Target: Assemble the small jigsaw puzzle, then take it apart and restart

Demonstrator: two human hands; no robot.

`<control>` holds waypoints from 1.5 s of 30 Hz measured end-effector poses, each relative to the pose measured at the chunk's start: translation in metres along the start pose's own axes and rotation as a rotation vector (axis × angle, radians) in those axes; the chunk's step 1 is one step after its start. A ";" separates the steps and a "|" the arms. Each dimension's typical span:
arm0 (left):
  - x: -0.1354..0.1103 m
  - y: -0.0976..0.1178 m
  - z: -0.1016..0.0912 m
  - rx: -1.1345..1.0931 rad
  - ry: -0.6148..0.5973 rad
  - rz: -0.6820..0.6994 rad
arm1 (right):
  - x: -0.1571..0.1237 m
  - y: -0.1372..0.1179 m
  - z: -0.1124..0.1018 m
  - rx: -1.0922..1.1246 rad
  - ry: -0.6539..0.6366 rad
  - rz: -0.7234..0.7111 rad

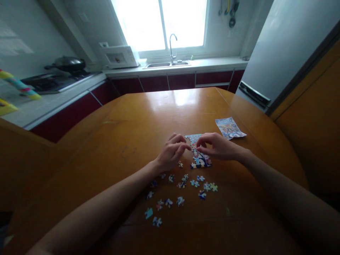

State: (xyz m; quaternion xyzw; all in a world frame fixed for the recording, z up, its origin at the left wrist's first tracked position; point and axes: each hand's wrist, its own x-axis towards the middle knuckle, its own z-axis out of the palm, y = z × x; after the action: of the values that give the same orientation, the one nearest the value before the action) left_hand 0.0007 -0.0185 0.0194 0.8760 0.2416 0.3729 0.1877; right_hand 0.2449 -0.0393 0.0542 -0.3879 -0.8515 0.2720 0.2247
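A partly joined jigsaw puzzle (199,160) lies in the middle of the round wooden table (138,120). My left hand (171,153) rests at its left edge, fingers curled and pinched toward the top of the puzzle. From the right, my right hand (219,146) meets it, fingertips bent down onto the same upper part. Whether either hand pinches a piece is too small to make out. Several loose puzzle pieces (180,187) are scattered on the table in front of the joined part.
A printed picture sheet (230,128) lies to the right of the puzzle. Behind the table runs a kitchen counter with a sink (167,64), a microwave (120,56) and a wok on a stove (67,64). A refrigerator (276,53) stands at the right.
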 end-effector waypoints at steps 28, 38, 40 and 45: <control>0.007 -0.034 0.001 -0.219 0.424 -0.454 | 0.022 -0.122 0.142 -0.196 -0.097 -0.153; 0.005 -0.023 0.003 0.005 0.302 -0.243 | 0.006 -0.032 0.043 0.119 0.079 0.172; 0.004 -0.018 0.004 0.050 0.207 -0.159 | 0.002 -0.015 0.035 0.129 0.059 0.197; 0.001 -0.010 0.006 0.107 -0.058 -0.015 | -0.003 -0.003 0.037 0.109 0.009 0.156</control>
State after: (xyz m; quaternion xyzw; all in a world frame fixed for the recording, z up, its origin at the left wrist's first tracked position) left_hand 0.0025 -0.0108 0.0112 0.8933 0.2624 0.3326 0.1502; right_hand 0.2227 -0.0542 0.0278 -0.4414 -0.8017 0.3328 0.2272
